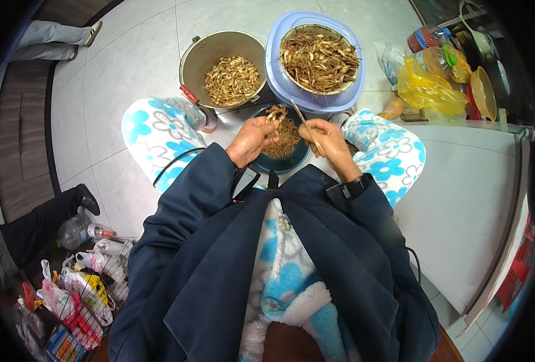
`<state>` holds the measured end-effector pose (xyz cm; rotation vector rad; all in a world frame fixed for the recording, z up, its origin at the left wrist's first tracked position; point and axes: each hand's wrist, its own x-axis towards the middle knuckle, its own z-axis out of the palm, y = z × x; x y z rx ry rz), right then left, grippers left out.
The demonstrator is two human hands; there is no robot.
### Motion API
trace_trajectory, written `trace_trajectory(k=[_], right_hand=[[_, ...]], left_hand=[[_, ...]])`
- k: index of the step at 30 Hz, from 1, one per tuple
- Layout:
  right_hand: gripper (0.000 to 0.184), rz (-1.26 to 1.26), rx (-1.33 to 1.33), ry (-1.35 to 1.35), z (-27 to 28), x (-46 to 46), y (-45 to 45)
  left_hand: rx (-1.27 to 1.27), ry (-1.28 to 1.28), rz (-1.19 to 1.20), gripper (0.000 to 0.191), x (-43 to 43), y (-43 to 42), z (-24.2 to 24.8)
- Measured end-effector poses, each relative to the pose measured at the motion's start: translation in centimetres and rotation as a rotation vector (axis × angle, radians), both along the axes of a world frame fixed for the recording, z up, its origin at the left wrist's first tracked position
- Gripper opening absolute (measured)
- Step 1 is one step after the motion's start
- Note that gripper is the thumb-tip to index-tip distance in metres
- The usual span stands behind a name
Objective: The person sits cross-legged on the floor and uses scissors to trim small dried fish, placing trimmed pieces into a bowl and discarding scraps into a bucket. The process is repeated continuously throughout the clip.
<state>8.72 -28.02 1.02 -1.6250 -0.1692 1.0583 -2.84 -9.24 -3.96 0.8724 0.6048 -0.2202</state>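
My left hand [254,138] pinches a small rooted plant piece [273,116] between thumb and fingers. In my right hand [327,139] is a thin knife [307,123], its tip pointing up and left, apart from the piece. Below both hands sits a dark teal basin [294,165] holding a heap of brown root trimmings [282,144]. Beyond my left hand stands a metal pot [198,63] with trimmed pale pieces [232,80] inside. A round container [320,92] heaped with untrimmed rooted pieces [318,59] rests on a light blue plastic tub [274,54] beyond my right hand.
At the right are a white cabinet-like surface [457,181], a yellow plastic bag [430,88] and bottles [425,38]. A wire basket of bags [82,294] and a large plastic bottle [74,231] stand at lower left. Other people's legs [52,40] [46,226] show at the left.
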Motion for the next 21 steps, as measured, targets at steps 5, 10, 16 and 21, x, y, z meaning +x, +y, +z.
trace_trajectory(k=[5,10,16,21], right_hand=[[0.026,0.183,-0.062,-0.092,1.0,0.0,-2.1],[0.026,0.186,-0.040,-0.038,1.1,-0.1,-2.2],[0.025,0.191,-0.029,-0.034,0.7,-0.1,-2.3],[0.023,0.242,-0.017,-0.161,-0.7,-0.2,-2.6]], left_hand=[[0.013,-0.015,-0.040,0.019,0.0,0.1,0.3],[0.002,-0.012,-0.089,0.020,0.1,0.0,1.2],[-0.011,0.006,-0.101,0.016,0.1,0.0,1.0],[-0.038,-0.014,-0.136,0.020,0.0,0.3,0.3]])
